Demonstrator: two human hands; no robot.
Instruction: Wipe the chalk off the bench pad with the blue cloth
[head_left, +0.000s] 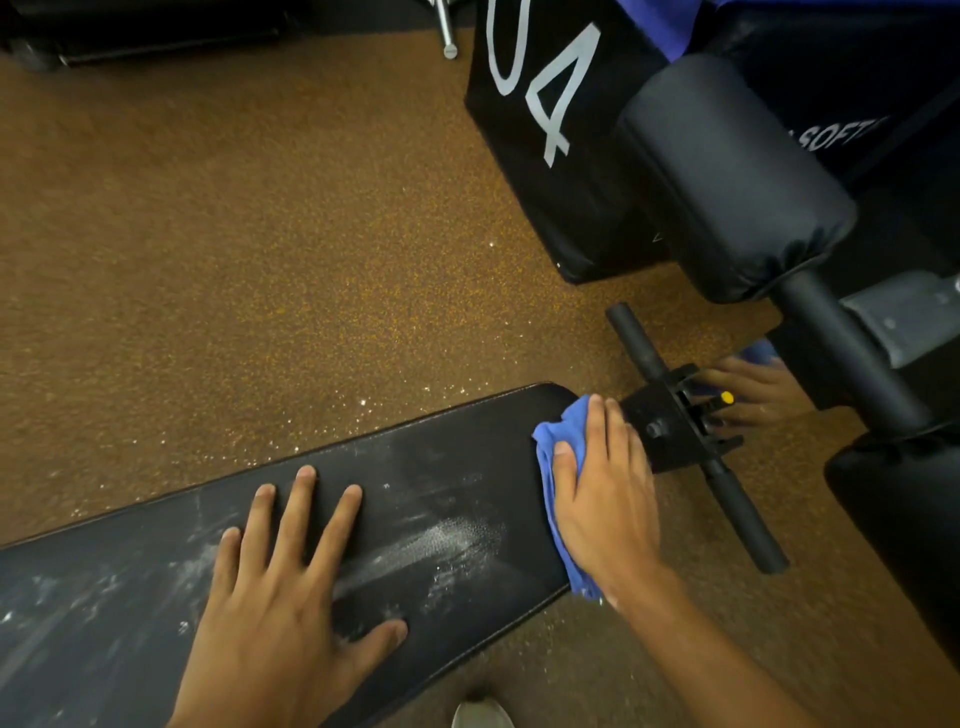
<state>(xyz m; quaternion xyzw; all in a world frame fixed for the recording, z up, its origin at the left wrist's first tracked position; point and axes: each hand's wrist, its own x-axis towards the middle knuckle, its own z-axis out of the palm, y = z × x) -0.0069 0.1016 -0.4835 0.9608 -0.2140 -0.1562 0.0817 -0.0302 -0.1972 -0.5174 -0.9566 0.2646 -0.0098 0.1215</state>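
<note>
Blue cloth (558, 462), black bench pad (426, 467) smeared with white chalk (441, 545).

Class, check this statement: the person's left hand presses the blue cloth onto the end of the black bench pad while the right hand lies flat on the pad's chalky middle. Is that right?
Not quite: the hands are swapped. The head view shows the right hand pressing the crumpled blue cloth onto the end of the black padded bench pad, while the left hand lies flat on the pad's chalky middle.
</note>
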